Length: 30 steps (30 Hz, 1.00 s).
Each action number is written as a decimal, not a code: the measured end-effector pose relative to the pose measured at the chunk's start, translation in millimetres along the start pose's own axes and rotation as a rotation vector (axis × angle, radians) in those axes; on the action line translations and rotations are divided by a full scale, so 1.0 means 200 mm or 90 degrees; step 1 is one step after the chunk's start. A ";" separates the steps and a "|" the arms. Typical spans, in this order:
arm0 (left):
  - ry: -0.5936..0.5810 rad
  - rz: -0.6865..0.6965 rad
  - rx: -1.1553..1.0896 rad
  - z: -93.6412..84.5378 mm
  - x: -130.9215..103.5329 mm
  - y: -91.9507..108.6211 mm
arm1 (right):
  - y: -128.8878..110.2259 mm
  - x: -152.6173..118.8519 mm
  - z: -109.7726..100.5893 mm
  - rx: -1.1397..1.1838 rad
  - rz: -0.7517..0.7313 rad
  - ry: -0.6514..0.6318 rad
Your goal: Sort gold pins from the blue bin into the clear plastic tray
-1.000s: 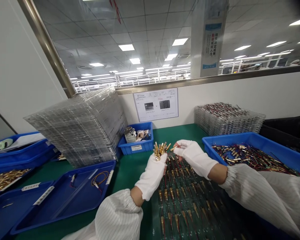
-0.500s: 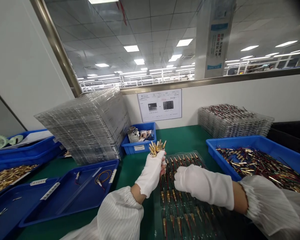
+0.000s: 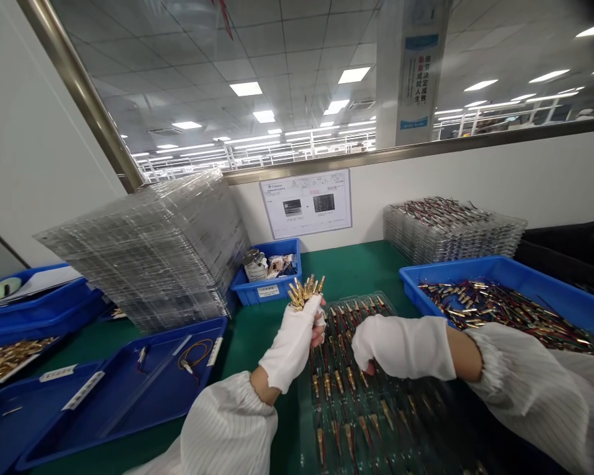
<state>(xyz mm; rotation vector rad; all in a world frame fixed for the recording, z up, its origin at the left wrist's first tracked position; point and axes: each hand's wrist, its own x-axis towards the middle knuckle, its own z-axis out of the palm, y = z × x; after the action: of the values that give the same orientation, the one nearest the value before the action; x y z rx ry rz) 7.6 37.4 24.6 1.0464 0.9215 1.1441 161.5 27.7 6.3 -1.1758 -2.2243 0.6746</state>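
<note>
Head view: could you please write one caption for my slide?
The left hand grips a bunch of gold-coloured parts; the right hand is over a clear tray of wired pieces.

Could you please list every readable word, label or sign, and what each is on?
"细节决定成败" and "成就人生": white-and-blue vertical sign on the pale pillar; red characters blurred.
White printed paper sheet on the white wall: too small.
White label on the small blue plastic bin: too small.
White strip labels on the shallow blue plastic trays: blurred.
</note>
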 end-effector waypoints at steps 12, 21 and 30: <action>-0.140 0.045 0.123 0.02 -0.04 -0.04 | -0.13 0.06 -0.11 0.233 -0.019 0.053; -0.193 0.120 0.270 -0.02 -0.04 -0.06 | -0.11 0.05 -0.08 0.102 -0.108 0.210; -0.126 0.012 0.215 0.01 -0.02 -0.09 | -0.13 0.07 -0.09 0.449 0.087 0.172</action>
<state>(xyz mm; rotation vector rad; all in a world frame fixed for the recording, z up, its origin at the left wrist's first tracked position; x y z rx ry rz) 12.7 31.9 7.0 1.4174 0.9668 0.8981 151.1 30.2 40.1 -0.9733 -1.4924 1.1560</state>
